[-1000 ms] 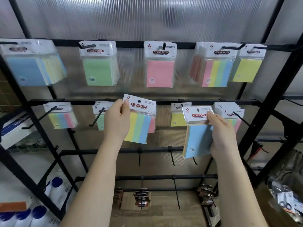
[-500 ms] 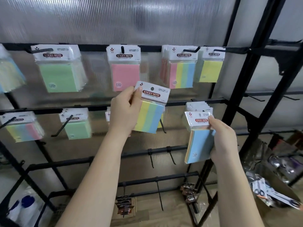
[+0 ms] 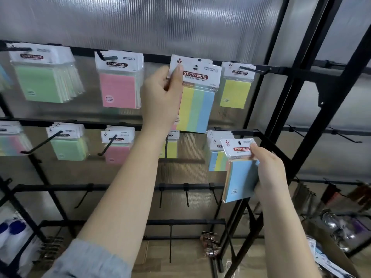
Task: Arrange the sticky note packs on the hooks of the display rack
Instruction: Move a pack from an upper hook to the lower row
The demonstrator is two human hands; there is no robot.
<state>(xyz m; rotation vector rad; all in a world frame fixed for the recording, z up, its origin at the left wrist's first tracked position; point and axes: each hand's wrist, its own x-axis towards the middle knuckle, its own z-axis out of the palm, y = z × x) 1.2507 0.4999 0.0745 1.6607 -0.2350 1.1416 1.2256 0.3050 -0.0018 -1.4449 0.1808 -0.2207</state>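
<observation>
Two packs: one in each hand
Left grip: left hand [image 3: 160, 97] pinches the striped pack [image 3: 195, 97] by its header card, thumb on front
Striped pack spot: up at the top rail, between the pink pack [image 3: 119, 81] and yellow pack [image 3: 236, 85]
Right grip: right hand [image 3: 271, 173] curls round the blue pack [image 3: 242, 177]
Blue pack spot: lower right, near the middle rail of the display rack [image 3: 281, 71]

A ribbed translucent wall panel [image 3: 160, 23] fills the space above both hands. Far below the left hand, at the lower left edge, stand white bottles with blue caps [image 3: 12, 229]. Below and between the hands, small metal clips [image 3: 209, 245] hang over a wooden floor [image 3: 180, 257]. Down to the right of the right hand lie shiny glass or metal items [image 3: 337, 227], too blurred to identify.
</observation>
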